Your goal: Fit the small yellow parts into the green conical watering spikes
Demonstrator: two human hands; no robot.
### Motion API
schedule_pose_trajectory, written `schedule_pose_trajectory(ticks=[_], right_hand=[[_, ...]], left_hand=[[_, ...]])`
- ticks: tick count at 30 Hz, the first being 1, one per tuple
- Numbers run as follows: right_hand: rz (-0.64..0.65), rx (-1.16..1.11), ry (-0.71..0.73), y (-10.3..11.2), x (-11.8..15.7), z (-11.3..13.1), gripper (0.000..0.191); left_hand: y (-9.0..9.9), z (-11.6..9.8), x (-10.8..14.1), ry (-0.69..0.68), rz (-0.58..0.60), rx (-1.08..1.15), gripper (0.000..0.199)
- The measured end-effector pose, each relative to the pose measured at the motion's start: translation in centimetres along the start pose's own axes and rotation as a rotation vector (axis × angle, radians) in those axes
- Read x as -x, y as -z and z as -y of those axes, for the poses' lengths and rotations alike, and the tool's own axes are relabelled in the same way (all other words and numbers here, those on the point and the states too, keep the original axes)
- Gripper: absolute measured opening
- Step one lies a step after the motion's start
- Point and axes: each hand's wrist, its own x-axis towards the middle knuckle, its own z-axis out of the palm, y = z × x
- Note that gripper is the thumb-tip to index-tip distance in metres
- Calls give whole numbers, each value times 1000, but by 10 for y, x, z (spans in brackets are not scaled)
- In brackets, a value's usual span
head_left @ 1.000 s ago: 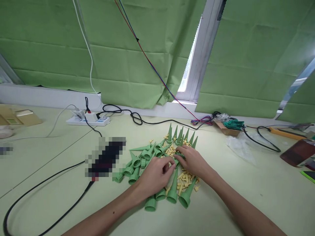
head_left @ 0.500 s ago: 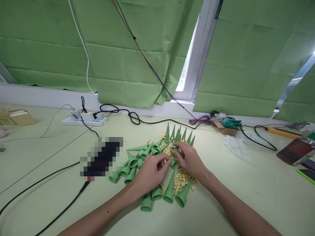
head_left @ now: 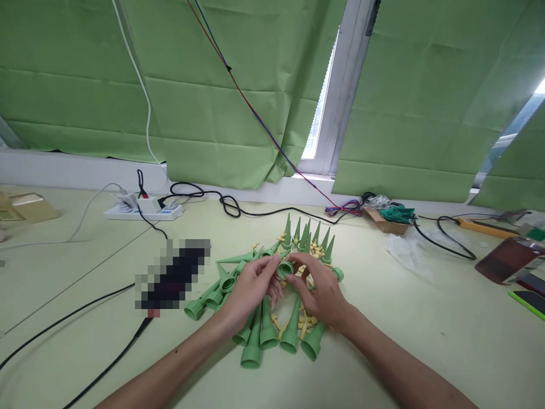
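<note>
Between my two hands is a green plastic watering spike, its round hollow end turned toward me and its tip hidden. My right hand pinches its right side with thumb and fingers. The thumb and fingertips of my left hand close on its left side. Beneath and around my hands lie several more green spikes, many with open ends facing me. Small yellow plastic pieces are scattered among them. Behind my hands, a group of green spikes stands point up, with yellow pieces at some bases.
A blurred-out dark object with a black cable lies to the left. Farther back are a white power strip and black cord. On the right sit a small cardboard box, clear plastic film and a dark red bottle.
My hands have come together around one green spike, which now shows its open end between them. My left fingers have moved up to it. The view has shifted slightly.
</note>
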Motion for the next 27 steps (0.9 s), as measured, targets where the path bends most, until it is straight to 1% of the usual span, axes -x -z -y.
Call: schedule_pose_trajectory(ticks=[4, 7, 12, 16, 23, 27], right_hand=[[25, -23, 17, -2, 2, 1, 39], [41, -35, -7, -2, 2, 0, 40], [36, -63, -22, -1, 1, -2, 40], [59, -83, -51, 1, -2, -1, 40], [99, -114, -57, 4, -4, -3, 41], [133, -89, -65, 6, -4, -8, 43]], left_hand=[[2, 0, 0, 39, 31, 109, 45], [4, -1, 0, 38, 50, 132, 45], [3, -5, 2, 31, 30, 80, 44], [2, -7, 3, 20, 8, 36, 41], [1, -9, 3, 28, -30, -8, 31], [-1, -10, 3, -1, -51, -60, 26]])
